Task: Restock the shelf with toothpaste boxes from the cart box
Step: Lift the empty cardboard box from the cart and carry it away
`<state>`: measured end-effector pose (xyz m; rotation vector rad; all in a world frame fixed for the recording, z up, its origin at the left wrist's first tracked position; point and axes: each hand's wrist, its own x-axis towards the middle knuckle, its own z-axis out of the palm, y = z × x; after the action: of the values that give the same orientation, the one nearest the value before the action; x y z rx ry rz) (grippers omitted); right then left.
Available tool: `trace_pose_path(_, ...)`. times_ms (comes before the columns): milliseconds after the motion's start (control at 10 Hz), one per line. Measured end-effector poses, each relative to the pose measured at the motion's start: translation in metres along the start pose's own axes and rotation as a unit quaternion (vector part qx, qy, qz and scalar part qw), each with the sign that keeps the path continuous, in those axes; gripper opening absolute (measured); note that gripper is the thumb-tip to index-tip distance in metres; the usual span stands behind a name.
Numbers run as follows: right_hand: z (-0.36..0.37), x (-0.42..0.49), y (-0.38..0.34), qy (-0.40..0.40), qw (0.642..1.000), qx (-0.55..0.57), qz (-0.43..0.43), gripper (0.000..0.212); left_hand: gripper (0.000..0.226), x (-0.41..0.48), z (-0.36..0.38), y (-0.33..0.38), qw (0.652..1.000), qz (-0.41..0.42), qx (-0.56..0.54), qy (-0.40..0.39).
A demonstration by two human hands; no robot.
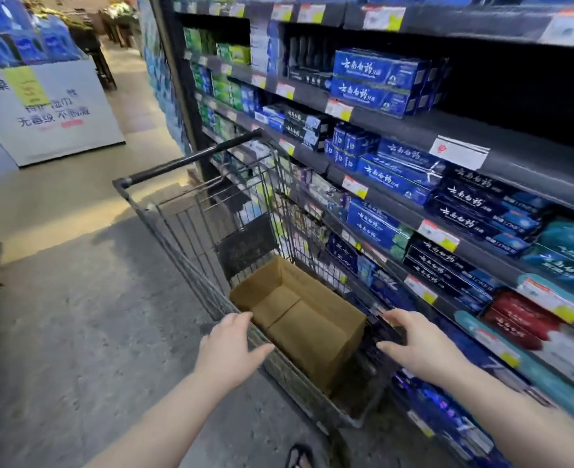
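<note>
With the left hand (231, 346) spread open and empty beside the open brown cardboard box (312, 332), apparently emptied, in the grey wire cart (191, 231), the right hand (420, 346) laid over a dark item (385, 331) with its hold not discernible, and the blue toothpaste boxes (376, 69) stacked on the black metal shelf (447, 130), tipping of the light box under an uneven lift was judged the risk.

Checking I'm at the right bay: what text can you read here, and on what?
"云南白药" on the blue toothpaste boxes and the dark boxes.
"无毒级 不刺激", roughly, on the white floor display; its other lines are blurred.
Shelf price tags: too blurred to read.
Cardboard box: no print visible.
</note>
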<state>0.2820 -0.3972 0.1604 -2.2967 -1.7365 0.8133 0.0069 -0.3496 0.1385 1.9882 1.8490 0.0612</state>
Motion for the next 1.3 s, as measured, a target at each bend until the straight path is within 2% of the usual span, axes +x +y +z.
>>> trace_pose_path(300, 0.022, 0.128, -0.004, -0.022, 0.991, 0.061, 0.117, 0.055, 0.072, 0.160, -0.012, -0.001, 0.996, 0.045, 0.056, -0.047)
trace_pose_path(400, 0.029, 0.165, 0.002, -0.028, 0.991, 0.055, 0.120, 0.056, 0.071, 0.210, -0.010, 0.004, 0.994, 0.058, 0.065, -0.059)
trace_pose_path(700, 0.061, 0.235, 0.018, -0.082, 0.974, 0.040, 0.209, 0.060, 0.063, 0.319, 0.030, 0.002, 0.978, 0.065, 0.117, -0.162)
trace_pose_path(900, 0.112, 0.253, 0.029, -0.086, 0.953, 0.080, 0.279, 0.064, 0.082, 0.379, 0.060, -0.018, 0.972, 0.056, 0.104, -0.204)
trace_pose_path(1000, 0.138, 0.256, 0.027, -0.082, 0.930, 0.110, 0.340, 0.068, 0.082, 0.412, 0.082, -0.038, 0.957, 0.071, 0.156, -0.233)
trace_pose_path(1100, 0.165, 0.256, 0.022, -0.061, 0.904, 0.155, 0.394, 0.068, 0.076, 0.433, 0.102, -0.058, 0.950, 0.094, 0.187, -0.230)
trace_pose_path(1300, 0.213, 0.260, 0.022, -0.024, 0.855, 0.183, 0.485, 0.078, 0.082, 0.465, 0.134, -0.089, 0.941, 0.113, 0.172, -0.270)
